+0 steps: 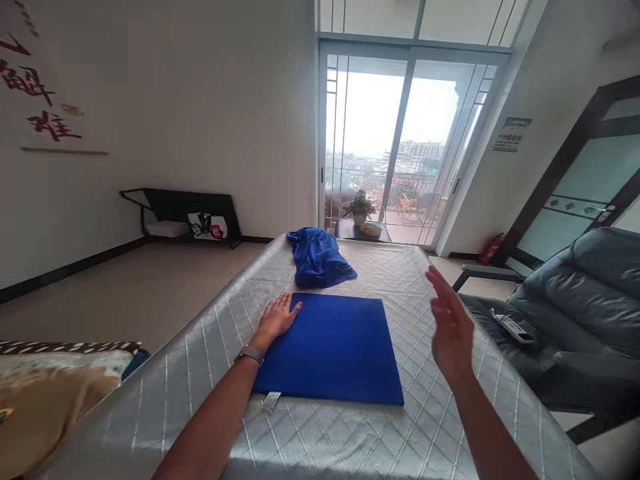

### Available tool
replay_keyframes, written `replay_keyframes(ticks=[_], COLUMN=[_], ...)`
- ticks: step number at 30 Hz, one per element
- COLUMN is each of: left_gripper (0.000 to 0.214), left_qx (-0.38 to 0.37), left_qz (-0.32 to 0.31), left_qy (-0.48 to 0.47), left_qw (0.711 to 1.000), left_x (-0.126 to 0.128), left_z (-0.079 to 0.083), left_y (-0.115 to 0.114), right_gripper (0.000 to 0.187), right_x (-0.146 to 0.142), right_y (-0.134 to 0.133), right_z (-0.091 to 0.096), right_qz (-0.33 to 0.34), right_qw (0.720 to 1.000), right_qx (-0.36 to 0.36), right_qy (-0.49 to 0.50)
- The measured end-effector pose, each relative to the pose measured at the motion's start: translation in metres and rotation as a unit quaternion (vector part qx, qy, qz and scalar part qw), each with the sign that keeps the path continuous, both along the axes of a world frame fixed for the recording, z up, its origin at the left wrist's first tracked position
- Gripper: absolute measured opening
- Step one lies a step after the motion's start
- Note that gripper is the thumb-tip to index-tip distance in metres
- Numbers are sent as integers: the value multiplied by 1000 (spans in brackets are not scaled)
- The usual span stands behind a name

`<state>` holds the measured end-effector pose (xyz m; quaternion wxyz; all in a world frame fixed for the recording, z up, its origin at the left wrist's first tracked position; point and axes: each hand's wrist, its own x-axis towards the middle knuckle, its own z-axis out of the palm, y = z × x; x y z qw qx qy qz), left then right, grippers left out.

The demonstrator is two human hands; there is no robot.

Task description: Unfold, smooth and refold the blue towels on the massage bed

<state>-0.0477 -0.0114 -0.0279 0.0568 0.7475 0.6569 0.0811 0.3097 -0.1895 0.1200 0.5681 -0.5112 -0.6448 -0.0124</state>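
cloth [333, 347], dark blue, already folded into a flat neat rectangle, lies mid-bed on the quilted silver cover [200, 373], nearer the left edge than the right. white tag [271, 400] pokes out at its near left corner. edges look square, no loose flaps showing, so folding of this piece reads as done or down to a last smoothing. second blue cloth [319, 259] sits crumpled in a heap toward the far end of the bed, just beyond the folded one, a narrow strip of cover between them; that one is unfolded, so judged roughly half of the pile is left.

left hand [276, 317] flat, palm down, fingers stretched out together, resting at the folded cloth's far left corner, fingertips on the blue, heel on the cover. pressing, not gripping. watch [249, 354] on that wrist.

right hand [453, 327] raised in the air over the right side of the bed, open, fingers loosely extended, edge-on to camera, holds nothing, touches nothing, clear of the cloth's right edge.

grey armchair [585, 300] stands beside the right edge of the bed, remote [515, 328] on its armrest.
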Motion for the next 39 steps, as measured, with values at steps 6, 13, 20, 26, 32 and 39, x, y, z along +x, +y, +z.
replay_keyframes(ticks=[6, 13, 20, 26, 32, 39], left_gripper=[71, 72, 72, 76, 80, 73], left_qx=[7, 7, 16, 5, -30, 68], left_qz=[-7, -18, -21, -8, 16, -120], left_qy=[26, 26, 25, 35, 69, 11], left_qw=[1000, 999, 999, 999, 997, 990], left_x=[-3, -10, -9, -8, -3, 101], left_z=[-5, -12, -9, -9, 4, 25], left_y=[4, 9, 7, 8, 14, -5], right_gripper=[61, 66, 70, 70, 70, 70], right_x=[-29, -25, -25, -23, -24, -25], right_y=[74, 88, 91, 91, 92, 92], right_z=[-72, -127, -124, -124, -124, -125], right_qz=[-33, -72, -85, -87, -83, -81], right_qw=[920, 867, 865, 869, 863, 867], right_qx=[-330, -417, -420, -416, -435, -429], right_qy=[-208, -264, -260, -251, -242, -241])
